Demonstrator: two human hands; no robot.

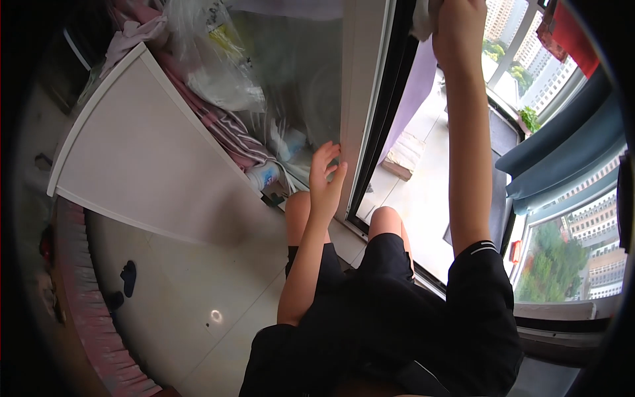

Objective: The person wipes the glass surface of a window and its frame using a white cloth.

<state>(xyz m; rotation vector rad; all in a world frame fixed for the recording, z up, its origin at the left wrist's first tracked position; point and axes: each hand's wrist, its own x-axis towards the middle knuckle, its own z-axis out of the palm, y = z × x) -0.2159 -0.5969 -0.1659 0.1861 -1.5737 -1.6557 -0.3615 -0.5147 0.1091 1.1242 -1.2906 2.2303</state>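
Note:
My right arm reaches up to the top edge, where my right hand [458, 33] is closed on a crumpled white cloth [422, 21]. Cloth and hand are at the dark edge strip [399, 49] of a sliding glass door. Part of the hand is cut off by the picture's edge. Lower down, my left hand [325, 173] has its fingers apart and holds nothing. Its fingertips are beside the pale door frame [357, 99]; whether they touch it I cannot tell. Behind that hand is the glass pane [297, 59].
A white cabinet panel [139, 145] stands at left, with plastic bags [225, 79] and striped fabric [228, 132] behind it. Through the doorway lie a balcony floor and a flat package [405, 157]. Blue curtains [562, 165] hang at right. Dark slippers [129, 278] lie on the tiles.

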